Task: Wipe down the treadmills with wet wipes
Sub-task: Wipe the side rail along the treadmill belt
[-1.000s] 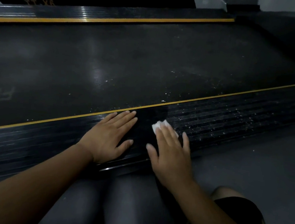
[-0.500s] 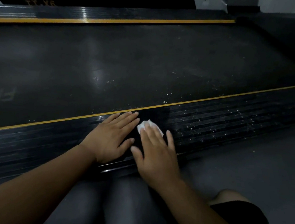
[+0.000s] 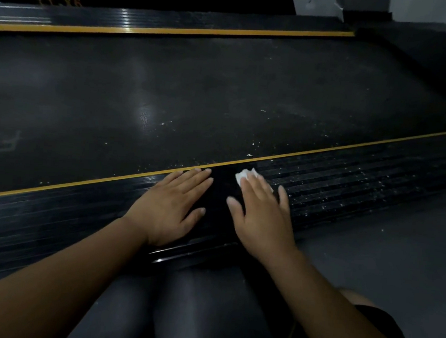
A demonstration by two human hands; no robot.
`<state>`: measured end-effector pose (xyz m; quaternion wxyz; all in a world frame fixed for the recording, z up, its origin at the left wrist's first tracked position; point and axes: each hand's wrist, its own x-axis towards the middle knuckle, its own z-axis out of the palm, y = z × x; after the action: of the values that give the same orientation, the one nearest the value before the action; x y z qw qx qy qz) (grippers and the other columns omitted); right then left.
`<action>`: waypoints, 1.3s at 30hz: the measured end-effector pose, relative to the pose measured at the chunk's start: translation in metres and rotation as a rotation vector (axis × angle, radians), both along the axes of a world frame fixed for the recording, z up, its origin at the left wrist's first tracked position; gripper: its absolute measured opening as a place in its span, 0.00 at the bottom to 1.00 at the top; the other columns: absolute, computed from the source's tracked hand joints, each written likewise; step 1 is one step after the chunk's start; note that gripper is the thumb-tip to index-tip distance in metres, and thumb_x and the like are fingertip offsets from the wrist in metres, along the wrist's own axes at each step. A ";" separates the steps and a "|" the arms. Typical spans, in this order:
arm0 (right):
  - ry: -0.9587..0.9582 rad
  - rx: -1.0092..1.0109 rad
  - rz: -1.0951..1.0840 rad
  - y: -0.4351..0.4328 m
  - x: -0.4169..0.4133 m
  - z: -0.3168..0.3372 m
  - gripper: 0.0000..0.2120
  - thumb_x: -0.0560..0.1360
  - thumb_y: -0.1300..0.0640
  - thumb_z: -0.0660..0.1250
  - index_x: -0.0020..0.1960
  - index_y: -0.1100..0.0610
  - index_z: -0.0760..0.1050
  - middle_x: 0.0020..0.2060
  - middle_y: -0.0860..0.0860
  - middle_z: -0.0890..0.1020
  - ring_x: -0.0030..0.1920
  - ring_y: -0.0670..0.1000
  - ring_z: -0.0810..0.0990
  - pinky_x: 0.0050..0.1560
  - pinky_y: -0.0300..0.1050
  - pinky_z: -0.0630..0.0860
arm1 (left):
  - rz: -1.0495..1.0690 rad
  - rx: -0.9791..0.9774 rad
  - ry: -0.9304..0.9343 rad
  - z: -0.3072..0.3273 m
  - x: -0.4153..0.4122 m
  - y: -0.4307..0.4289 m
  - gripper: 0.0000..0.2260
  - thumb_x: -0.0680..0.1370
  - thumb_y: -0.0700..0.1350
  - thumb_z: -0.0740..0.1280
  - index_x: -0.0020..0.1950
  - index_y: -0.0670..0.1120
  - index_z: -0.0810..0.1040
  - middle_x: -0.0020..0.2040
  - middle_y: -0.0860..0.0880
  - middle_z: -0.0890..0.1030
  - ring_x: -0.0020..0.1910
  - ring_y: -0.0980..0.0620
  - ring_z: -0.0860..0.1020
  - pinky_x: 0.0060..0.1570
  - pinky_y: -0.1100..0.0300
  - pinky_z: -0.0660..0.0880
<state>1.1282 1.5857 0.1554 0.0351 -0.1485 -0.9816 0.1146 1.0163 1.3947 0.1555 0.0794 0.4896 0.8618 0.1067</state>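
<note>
At centre of frame, white wet wipe (image 3: 243, 176) lies on ribbed black treadmill side rail (image 3: 362, 185), just below yellow stripe (image 3: 324, 150); right hand (image 3: 263, 214) flat over it, fingers straight, pressing it to rail, only wipe's upper edge showing past fingertips; left hand (image 3: 172, 205) just left of right hand, palm down, fingers straight, resting on rail, holding nothing; rail right of wipe speckled with pale dust; treadmill belt (image 3: 223, 88) fills upper frame; grey floor (image 3: 396, 262) lower right.
</note>
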 end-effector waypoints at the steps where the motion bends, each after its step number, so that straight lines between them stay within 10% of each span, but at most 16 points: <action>1: -0.018 0.002 -0.014 -0.003 -0.012 0.002 0.37 0.76 0.35 0.37 0.81 0.49 0.55 0.81 0.46 0.56 0.81 0.46 0.48 0.79 0.58 0.44 | 0.001 -0.001 0.003 0.000 0.000 0.001 0.35 0.78 0.64 0.41 0.83 0.50 0.50 0.82 0.54 0.46 0.80 0.57 0.44 0.77 0.59 0.38; 39: -0.077 0.047 -0.093 0.030 -0.033 0.009 0.31 0.82 0.36 0.46 0.80 0.49 0.57 0.81 0.45 0.57 0.81 0.45 0.49 0.78 0.60 0.45 | 0.026 -0.007 0.003 -0.001 -0.002 0.004 0.34 0.78 0.63 0.41 0.83 0.50 0.51 0.82 0.54 0.47 0.81 0.56 0.46 0.79 0.57 0.42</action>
<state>1.0951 1.6161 0.1649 0.0061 -0.1974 -0.9767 0.0839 1.0145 1.3987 0.1544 0.0783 0.4781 0.8686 0.1040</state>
